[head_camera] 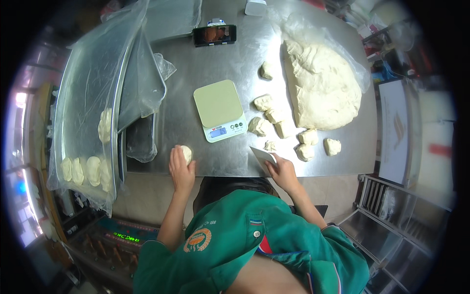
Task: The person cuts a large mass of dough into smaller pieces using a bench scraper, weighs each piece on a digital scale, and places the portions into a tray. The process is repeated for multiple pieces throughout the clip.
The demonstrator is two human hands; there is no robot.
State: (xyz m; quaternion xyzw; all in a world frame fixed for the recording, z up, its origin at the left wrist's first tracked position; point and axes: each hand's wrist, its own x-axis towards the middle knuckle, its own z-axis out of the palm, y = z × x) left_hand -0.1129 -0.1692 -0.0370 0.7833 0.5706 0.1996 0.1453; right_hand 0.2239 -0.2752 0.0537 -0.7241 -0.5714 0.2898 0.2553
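Observation:
My left hand [182, 167] rests at the table's front edge, its fingers against a small piece of dough [187, 154]; whether it grips the piece is unclear. In my right hand [282, 169] is a flat white dough scraper [263, 156], held near the front edge with a small dough scrap [270, 146] just beyond it. A digital kitchen scale [219, 106] with nothing on its platform stands between and beyond my hands. Several cut dough lumps [260, 126] lie right of the scale. Behind them on the right sits a large dough mass [323, 88], with clear plastic along its far side.
At the left, a metal tray [123, 70] covered in clear plastic holds several dough pieces [93, 171]. More plastic-covered trays lie beside it. A phone on a stand [214, 35] and a white container [256, 8] are at the back of the steel table [176, 110].

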